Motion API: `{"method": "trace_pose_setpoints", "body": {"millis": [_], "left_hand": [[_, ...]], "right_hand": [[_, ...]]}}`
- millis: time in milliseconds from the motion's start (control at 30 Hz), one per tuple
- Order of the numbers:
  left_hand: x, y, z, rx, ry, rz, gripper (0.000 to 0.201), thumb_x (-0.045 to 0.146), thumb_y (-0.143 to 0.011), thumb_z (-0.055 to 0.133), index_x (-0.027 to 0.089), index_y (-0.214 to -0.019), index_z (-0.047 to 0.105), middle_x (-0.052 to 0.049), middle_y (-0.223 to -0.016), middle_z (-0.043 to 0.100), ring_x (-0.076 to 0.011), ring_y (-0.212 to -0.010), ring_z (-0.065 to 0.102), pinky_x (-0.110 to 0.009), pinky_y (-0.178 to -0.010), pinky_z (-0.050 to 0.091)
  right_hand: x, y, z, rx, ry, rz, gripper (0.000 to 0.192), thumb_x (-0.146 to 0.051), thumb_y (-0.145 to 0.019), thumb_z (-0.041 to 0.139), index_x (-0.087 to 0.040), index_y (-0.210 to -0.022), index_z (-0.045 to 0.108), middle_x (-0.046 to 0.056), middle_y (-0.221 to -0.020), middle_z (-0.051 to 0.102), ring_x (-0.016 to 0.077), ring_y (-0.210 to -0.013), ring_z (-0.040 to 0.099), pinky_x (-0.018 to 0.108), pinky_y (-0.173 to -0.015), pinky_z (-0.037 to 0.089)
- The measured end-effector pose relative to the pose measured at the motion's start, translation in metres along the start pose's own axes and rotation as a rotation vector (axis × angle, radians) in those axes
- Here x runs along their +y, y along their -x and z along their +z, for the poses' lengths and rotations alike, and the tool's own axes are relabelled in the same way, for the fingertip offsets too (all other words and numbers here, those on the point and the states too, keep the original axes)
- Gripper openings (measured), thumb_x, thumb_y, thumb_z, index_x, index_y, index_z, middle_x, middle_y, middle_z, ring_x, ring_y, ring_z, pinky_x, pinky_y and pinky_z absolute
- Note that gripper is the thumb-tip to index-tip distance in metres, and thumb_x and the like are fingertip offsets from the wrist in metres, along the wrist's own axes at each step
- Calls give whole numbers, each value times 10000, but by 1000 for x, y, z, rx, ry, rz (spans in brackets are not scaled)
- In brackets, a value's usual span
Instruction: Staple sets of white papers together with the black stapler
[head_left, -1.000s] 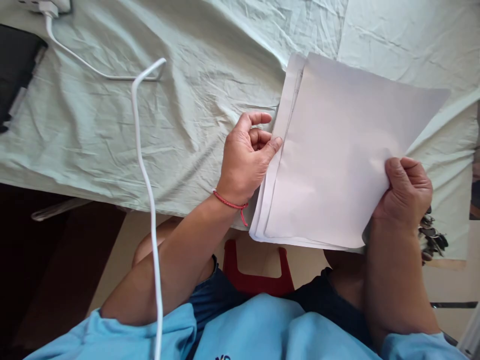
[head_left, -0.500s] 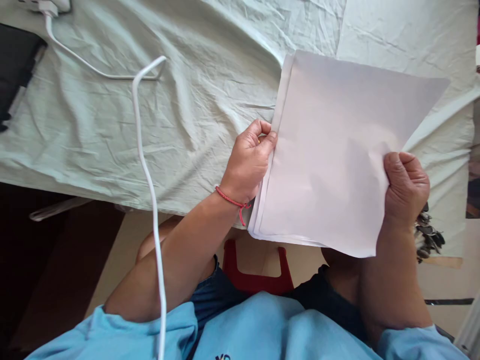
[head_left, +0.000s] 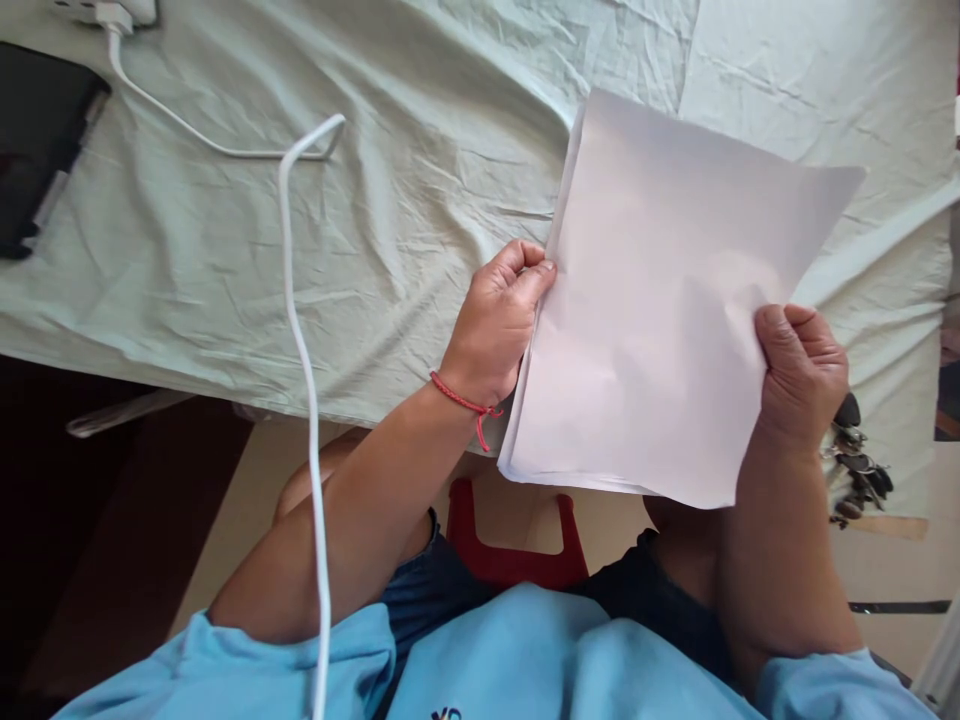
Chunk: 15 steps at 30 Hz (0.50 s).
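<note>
A thin stack of white paper sheets [head_left: 660,300] is held up over the near edge of a table draped in a pale green cloth [head_left: 375,200]. My left hand [head_left: 496,320] pinches the stack's left edge, thumb on top; a red thread bracelet circles that wrist. My right hand [head_left: 802,375] grips the right edge lower down. The sheets' edges lie almost flush, and the top sheet is blank.
A white cable [head_left: 300,330] runs from a plug [head_left: 112,14] at the far left and hangs down past my left arm. A black flat device [head_left: 37,140] lies at the left edge. A bunch of keys [head_left: 855,470] hangs by my right wrist. A red stool [head_left: 510,550] shows below.
The sheets were fanned apart at the left edge; both hands have squared them into one flush stack. My left hand closed from spread fingers to a pinch on the edge.
</note>
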<state>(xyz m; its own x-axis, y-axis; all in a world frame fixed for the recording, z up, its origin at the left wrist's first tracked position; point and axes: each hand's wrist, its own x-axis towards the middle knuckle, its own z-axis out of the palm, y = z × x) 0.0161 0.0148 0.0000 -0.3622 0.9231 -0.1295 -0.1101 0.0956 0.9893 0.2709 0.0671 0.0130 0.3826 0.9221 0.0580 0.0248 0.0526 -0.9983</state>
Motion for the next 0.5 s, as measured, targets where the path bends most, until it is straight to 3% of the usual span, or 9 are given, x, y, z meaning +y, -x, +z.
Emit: {"method": "trace_pose_setpoints", "body": {"millis": [267,500], "left_hand": [[7,3,4,42,292,-171,206,129,-963,617,222,-788,562,33,-703,538,-129,-658,595,-263,-658,530],[17,9,7,31,440,-206,362,301,-1092,610,224,-745,542,13,-702,541,-142,-679,629,-257,-632,513]], "right_hand": [[1,1,0,-18,24,-6,367,-374,-590,991,-187,-765,729,-38,-736,675,87,-666,605,230,-636,529],[-2,4,0,-48,32,0,319,-353,-634,982,-185,-763,743,-35,-719,678,80,-662,585,202,-622,495]]}}
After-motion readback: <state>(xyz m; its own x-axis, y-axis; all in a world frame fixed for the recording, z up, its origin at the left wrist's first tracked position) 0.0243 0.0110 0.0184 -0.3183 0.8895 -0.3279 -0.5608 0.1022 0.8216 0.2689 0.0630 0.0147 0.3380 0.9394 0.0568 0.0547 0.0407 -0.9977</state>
